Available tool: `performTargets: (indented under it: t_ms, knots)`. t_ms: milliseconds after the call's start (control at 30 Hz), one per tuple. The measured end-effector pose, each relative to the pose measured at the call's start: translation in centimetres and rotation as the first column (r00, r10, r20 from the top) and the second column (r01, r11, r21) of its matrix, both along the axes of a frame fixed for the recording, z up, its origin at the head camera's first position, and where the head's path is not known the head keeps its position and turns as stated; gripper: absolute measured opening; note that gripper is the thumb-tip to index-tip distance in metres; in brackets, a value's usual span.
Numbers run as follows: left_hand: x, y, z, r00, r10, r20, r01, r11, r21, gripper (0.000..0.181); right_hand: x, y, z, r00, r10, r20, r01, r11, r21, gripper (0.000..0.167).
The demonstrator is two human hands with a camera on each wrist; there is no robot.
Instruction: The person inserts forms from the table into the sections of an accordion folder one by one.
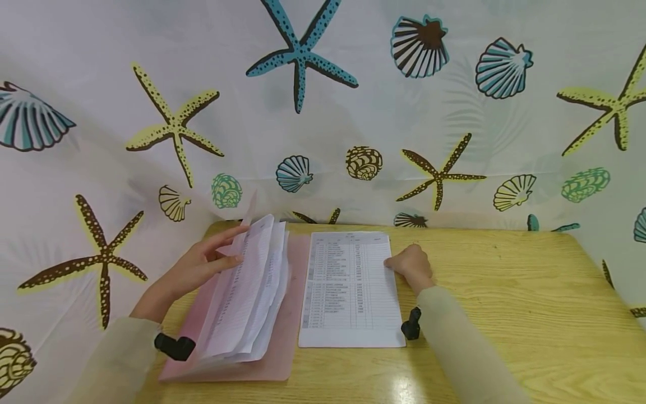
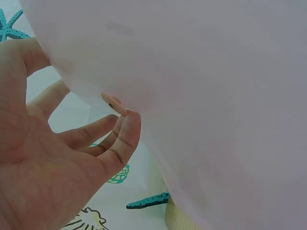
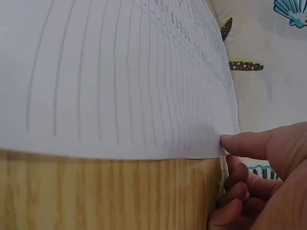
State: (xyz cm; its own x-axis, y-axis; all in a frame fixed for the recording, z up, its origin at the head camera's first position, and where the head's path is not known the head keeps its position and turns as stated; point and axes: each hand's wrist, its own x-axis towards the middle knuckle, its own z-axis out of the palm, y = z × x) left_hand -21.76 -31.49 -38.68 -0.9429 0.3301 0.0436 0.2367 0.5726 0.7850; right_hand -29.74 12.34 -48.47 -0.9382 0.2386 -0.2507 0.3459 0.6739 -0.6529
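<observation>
A pink plastic folder (image 1: 295,314) lies opened on the table at the left, with several loose printed pages (image 1: 247,286) raised inside it. My left hand (image 1: 204,261) holds the raised cover and pages at their upper left edge. In the left wrist view the pale pink cover (image 2: 201,96) fills most of the picture, and my fingers (image 2: 125,136) bend at its edge. Beside the folder a printed table sheet (image 1: 350,292) lies on the wood. My right hand (image 1: 413,266) pinches that sheet's right edge, thumb on top and the other fingers curled below.
The wooden table (image 1: 504,292) extends to the right of the sheet. A white curtain (image 1: 343,129) with starfish and shells hangs behind the table and along its left side. Black wrist mounts (image 1: 174,346) sit on both sleeves.
</observation>
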Motion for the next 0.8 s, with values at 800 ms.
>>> performTargets:
  t_ms: [800]
  knots:
    - [-0.1, 0.3, -0.2, 1.000, -0.016, -0.008, 0.016, 1.000, 0.019, 0.066, -0.5, 3.5, -0.4, 0.989, 0.131, 0.072, -0.069, 0.828, -0.557, 0.026]
